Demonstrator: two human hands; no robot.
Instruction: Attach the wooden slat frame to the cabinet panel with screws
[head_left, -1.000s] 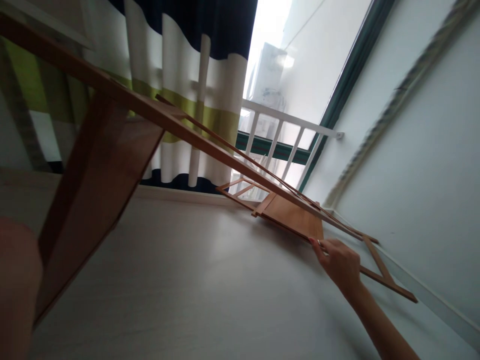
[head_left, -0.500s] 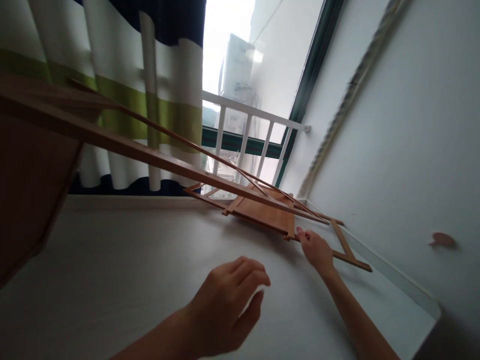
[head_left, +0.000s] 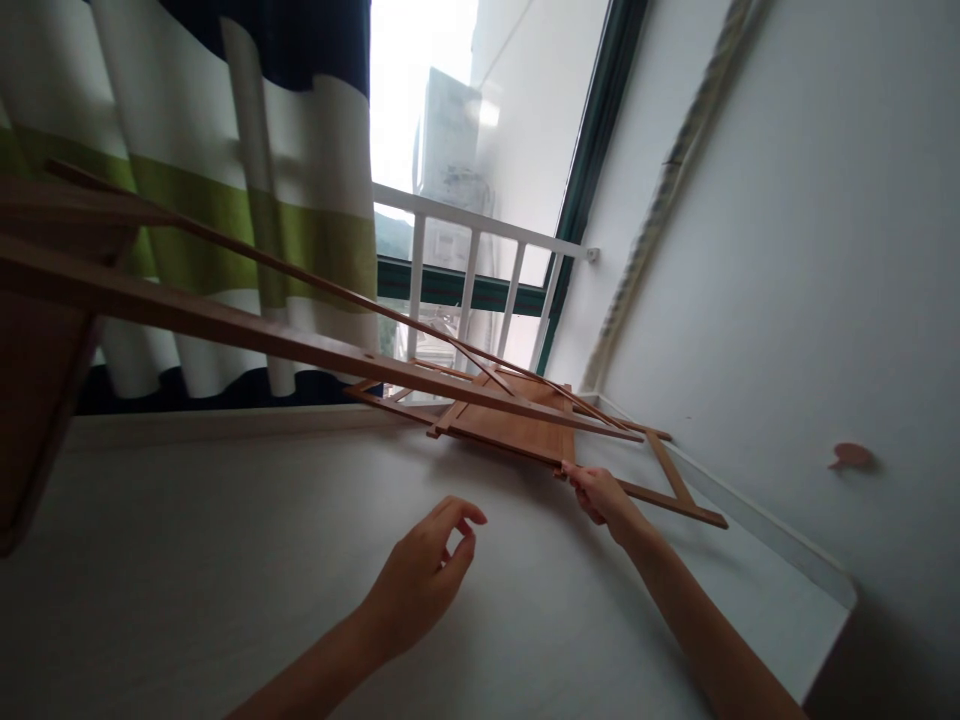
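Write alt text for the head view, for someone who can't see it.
The right hand grips the lower edge of a wooden folding rack lying tilted on a pale floor, while the left hand hovers open nearby. Behind stand a striped curtain and a white window railing.

Daylight came in hard through the window (head_left: 465, 150), which was blown out nearly to white, so my view of what stood outside the white railing (head_left: 480, 225) was hazy at best. The wooden frame (head_left: 517, 425) and both hands threw only soft, faint shadows on the pale floor (head_left: 225, 560). The wide lens bent the wall (head_left: 810, 250) and curtain (head_left: 187, 200), and the edges looked slightly smeared.
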